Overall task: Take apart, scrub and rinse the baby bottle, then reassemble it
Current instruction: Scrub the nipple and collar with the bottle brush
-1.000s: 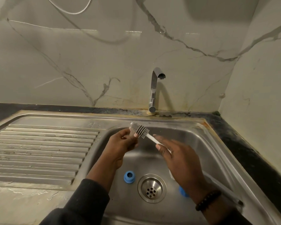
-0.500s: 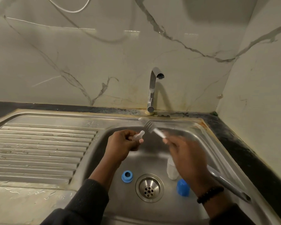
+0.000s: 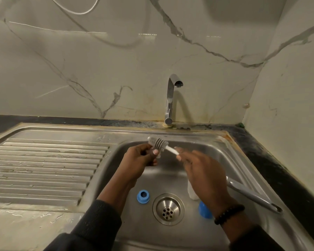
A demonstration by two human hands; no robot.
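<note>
Low centre of frame: blue ring [image 3: 143, 196] and blue cap [image 3: 204, 212] are lying by the drain [image 3: 168, 208], the bottle body [image 3: 192, 192] standing beside it. Mid-frame, my left hand [image 3: 140, 161] is pinching the teat [image 3: 157, 154]; my right hand [image 3: 200, 167] is gripping the brush [image 3: 158, 143] against it. Scrubbing step, I judge; rinsing next needs the dry tap [image 3: 171, 98] opened.

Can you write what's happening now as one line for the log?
step: scrubbing | left hand: holds small part | right hand: holds brush | blue ring: in sink | tap: off

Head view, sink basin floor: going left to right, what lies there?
Blue ring → drain strainer → blue cap, partly behind the right wrist → grey brush handle leaning on the right wall.
</note>
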